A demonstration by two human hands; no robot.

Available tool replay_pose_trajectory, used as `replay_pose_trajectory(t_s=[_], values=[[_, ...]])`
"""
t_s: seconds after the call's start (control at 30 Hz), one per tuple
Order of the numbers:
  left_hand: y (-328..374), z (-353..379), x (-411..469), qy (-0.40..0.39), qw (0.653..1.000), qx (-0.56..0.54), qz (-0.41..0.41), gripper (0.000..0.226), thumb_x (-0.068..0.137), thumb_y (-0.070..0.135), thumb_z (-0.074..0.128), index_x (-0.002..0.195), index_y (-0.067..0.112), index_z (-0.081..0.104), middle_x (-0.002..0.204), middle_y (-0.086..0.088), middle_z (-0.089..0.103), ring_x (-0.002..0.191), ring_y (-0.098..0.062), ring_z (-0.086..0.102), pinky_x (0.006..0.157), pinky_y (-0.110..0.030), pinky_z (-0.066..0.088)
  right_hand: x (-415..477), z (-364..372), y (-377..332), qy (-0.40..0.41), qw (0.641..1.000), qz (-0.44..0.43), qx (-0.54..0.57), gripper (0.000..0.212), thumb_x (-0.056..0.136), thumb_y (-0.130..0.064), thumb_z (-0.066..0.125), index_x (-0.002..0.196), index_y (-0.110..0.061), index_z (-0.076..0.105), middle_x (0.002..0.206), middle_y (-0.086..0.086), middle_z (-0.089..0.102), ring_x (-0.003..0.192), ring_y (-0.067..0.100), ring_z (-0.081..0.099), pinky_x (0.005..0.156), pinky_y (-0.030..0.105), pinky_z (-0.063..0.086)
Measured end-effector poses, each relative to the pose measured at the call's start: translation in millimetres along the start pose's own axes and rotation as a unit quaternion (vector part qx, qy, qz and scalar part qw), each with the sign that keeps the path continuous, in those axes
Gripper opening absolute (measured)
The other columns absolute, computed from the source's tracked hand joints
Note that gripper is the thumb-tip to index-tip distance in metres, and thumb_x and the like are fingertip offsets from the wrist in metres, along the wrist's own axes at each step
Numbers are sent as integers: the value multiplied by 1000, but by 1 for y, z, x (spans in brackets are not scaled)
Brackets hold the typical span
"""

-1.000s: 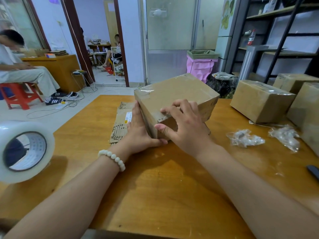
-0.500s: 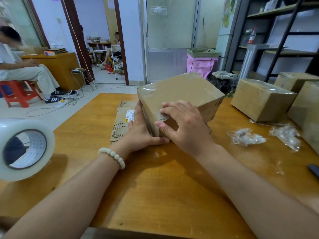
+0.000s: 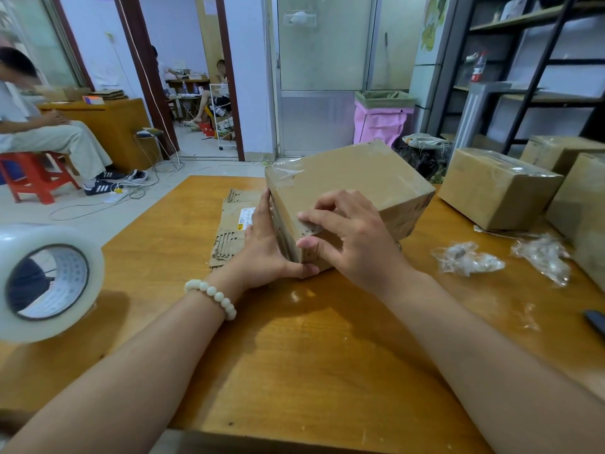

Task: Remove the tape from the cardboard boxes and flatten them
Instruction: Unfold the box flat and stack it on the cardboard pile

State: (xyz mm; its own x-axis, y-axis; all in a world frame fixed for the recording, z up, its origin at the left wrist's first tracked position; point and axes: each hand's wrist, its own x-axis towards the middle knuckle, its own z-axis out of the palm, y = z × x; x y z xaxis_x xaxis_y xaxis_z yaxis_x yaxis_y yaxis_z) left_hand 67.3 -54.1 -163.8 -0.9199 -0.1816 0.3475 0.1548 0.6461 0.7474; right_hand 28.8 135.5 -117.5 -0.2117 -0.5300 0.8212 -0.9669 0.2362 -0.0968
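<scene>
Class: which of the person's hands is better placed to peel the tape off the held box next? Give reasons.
Right: the right hand pinches a lifted tape flap at the box corner; the left hand lies flat, bracing its side.

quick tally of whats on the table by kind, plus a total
Taped cardboard boxes: 4
Flattened cardboard: 1
Crumpled tape wads: 2
Clear tape roll: 1
Dark object at the right edge, too cut off to identify: 1
Total: 9
</scene>
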Motion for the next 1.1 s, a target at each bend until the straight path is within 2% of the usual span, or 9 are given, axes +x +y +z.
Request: replay_pose_trajectory(t_s=[0.17, 0.3, 0.37, 0.53, 0.63, 0.77, 0.87, 1.0, 1.1], values=[[1, 0, -1, 4, 1000, 4, 11, 147, 31, 84, 78, 137, 60, -22, 158, 1, 9, 147, -23, 11, 115, -56, 25, 1, -3, -4, -5, 1000, 3, 24, 33, 83, -41, 60, 92, -10, 69, 95, 4, 61, 88, 20, 52, 78, 39, 45], [0, 1, 0, 9, 1000, -3, 25, 147, 33, 83, 79, 139, 58, -19, 157, -1, 13, 147, -23, 14, 115, -56, 26, 1, -5, 0, -26, 1000, 14, 9, 45, 83, -46, 57, 104, -7, 67, 110, 5, 63, 100, 18, 49, 90, 31, 39], [-1, 1, 0, 13, 999, -11, 36, 144, 35, 81, 81, 139, 59, -17, 156, -2, 16, 146, -22, 16, 115, -56, 26, 2, -7, 3, -24, 1000, 5, 4, 47, 83, -46, 58, 108, -7, 68, 110, 6, 64, 102, 20, 49, 93, 29, 38], [-5, 2, 1, 9, 998, -4, 56, 146, 38, 79, 82, 143, 53, -15, 155, -6, 17, 145, -27, 19, 114, -58, 26, 4, -14, 0, -38, 998, 2, 51, 32, 84, -39, 60, 91, -9, 70, 98, 3, 65, 93, 22, 55, 84, 32, 43], [-2, 2, -1, 8, 996, 43, 74, 142, 39, 85, 74, 143, 49, -15, 155, -7, 15, 144, -28, 18, 115, -58, 22, 7, -19, -2, -69, 995, 31, 72, 28, 88, -34, 56, 86, -10, 70, 92, -1, 61, 89, 19, 51, 83, 25, 38], [3, 4, -3, 10, 990, 68, 121, 136, 43, 84, 72, 145, 42, -7, 156, -9, 11, 145, -30, 15, 116, -59, 20, 15, -34, -4, -171, 977, 84, 95, 10, 85, -22, 68, 82, -12, 70, 87, -14, 48, 89, 10, 45, 80, 9, 32], [2, 6, -1, 2, 991, 42, 128, 137, 46, 77, 78, 146, 41, -7, 156, -10, 9, 147, -29, 12, 116, -59, 22, 16, -39, -5, -197, 972, 92, 93, 8, 85, -17, 68, 81, -10, 70, 90, -8, 49, 92, 13, 47, 81, 19, 36], [1, 7, 0, 6, 991, 53, 123, 139, 45, 81, 76, 147, 36, -7, 155, -11, 13, 145, -29, 17, 115, -58, 24, 12, -30, -8, -149, 985, 61, 56, 21, 83, -22, 57, 78, -5, 68, 91, 5, 55, 87, 24, 51, 76, 35, 45], [1, 7, -1, 6, 991, 59, 118, 140, 44, 82, 74, 147, 36, -8, 155, -11, 14, 145, -29, 18, 115, -58, 24, 10, -27, -8, -126, 990, 41, 37, 19, 84, -21, 55, 78, -5, 65, 91, 7, 56, 82, 22, 52, 70, 35, 47]])
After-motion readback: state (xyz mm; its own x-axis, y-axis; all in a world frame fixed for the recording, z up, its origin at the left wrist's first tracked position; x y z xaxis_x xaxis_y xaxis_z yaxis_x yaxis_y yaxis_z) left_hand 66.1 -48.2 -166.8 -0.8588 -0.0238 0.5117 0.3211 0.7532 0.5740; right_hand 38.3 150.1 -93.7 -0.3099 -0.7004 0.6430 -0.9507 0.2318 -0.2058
